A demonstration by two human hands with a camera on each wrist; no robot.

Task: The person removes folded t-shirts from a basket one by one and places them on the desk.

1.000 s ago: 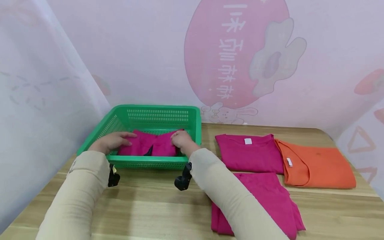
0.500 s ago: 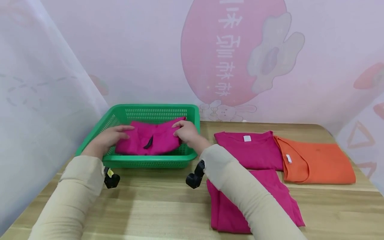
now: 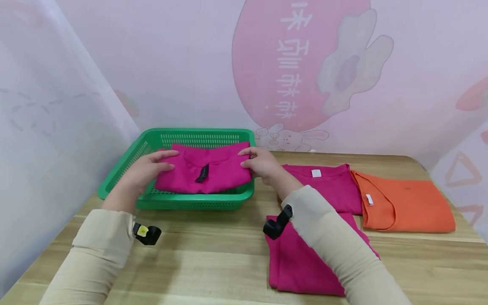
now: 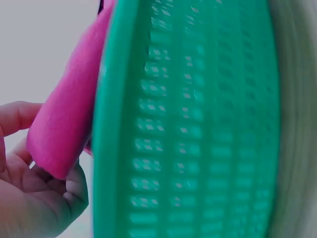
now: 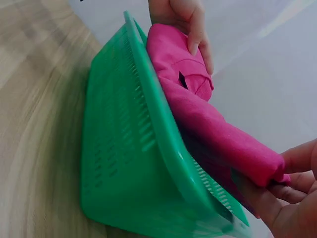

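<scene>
A folded magenta T-shirt with a black neck label spans the space between my two hands, over the mouth of a green plastic basket. My left hand grips its left end, thumb and fingers on either side of the fold, as the left wrist view also shows. At the opposite end my right hand pinches the fold; in the right wrist view those fingers wrap the shirt's end. The shirt sags slightly in the middle, its right end beside the basket's right rim.
Right of the basket lies another folded magenta shirt with a white label. Beside it is a folded orange garment. A further magenta garment lies in front, partly under my right forearm. A printed curtain hangs behind the wooden table.
The folded T-shirt has come up from inside the basket to rim height, and shifted to the right. Both hands rose with it, the right one moving farther right.
</scene>
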